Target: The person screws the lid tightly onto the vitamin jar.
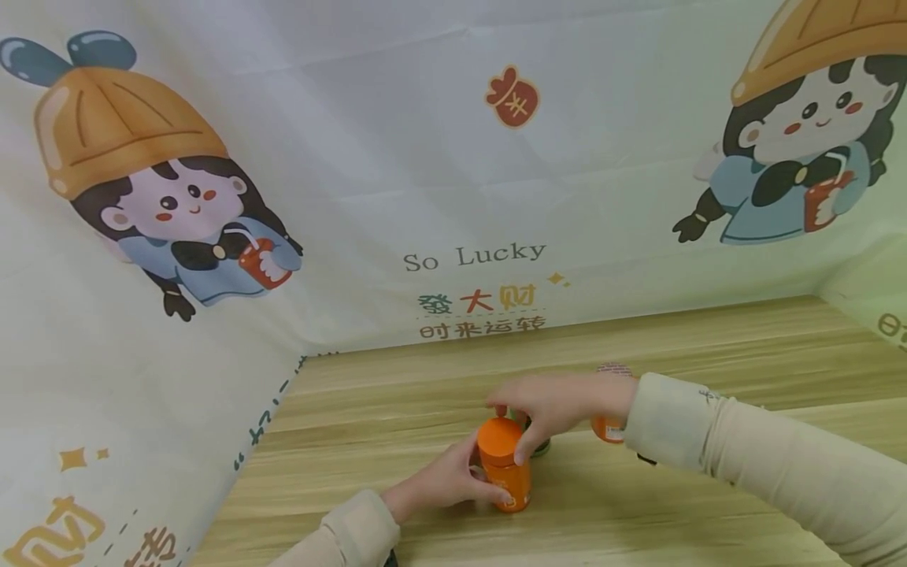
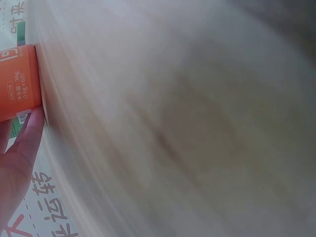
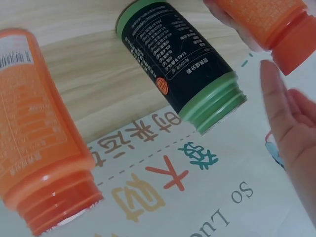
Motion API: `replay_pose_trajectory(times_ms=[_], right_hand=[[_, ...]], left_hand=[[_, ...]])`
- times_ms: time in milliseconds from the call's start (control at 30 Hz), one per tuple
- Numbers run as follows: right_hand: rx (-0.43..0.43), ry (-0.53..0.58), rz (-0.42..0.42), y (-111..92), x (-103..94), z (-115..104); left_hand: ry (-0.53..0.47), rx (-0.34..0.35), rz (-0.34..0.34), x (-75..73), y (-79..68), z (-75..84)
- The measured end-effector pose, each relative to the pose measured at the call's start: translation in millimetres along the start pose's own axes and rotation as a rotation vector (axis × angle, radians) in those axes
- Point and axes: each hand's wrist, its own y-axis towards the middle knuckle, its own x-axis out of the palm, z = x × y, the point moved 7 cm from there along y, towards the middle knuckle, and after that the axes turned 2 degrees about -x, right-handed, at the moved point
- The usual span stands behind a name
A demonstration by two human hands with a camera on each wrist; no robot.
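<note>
Head view, left hand: there's the left hand [image 1: 449, 476], fingers and thumb wrapped round an orange, cylindrical plastic bottle [image 1: 509, 484].
Head view, right hand: the right hand [image 1: 556, 405] meets that bottle's round orange lid [image 1: 499, 442], thumb at its side; gripping or loose, cannot tell.
Left wrist view: a left fingertip sits right by the bottle's base.
Right wrist view: near the right hand, a black-and-green cylindrical bottle [image 3: 173, 57]; farther from it, a second orange bottle [image 3: 42, 113], threaded neck showing.
</note>
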Motion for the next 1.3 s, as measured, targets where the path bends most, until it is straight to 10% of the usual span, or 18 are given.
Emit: replay_pose_trajectory(times_ms=[367, 1100, 1300], right_hand=[[-0.167, -0.082, 0.027, -1, -1.4, -10], [0.163, -0.134, 0.094, 2, 3.4, 2], [0.068, -0.001, 0.009, -1, 1.9, 1]], left_hand=[[0.006, -0.009, -0.006, 0.1, -0.1, -0.4], [0.001, -0.006, 0.012, -0.7, -0.6, -0.2], [-0.001, -0.001, 0.002, -0.1, -0.6, -0.9]])
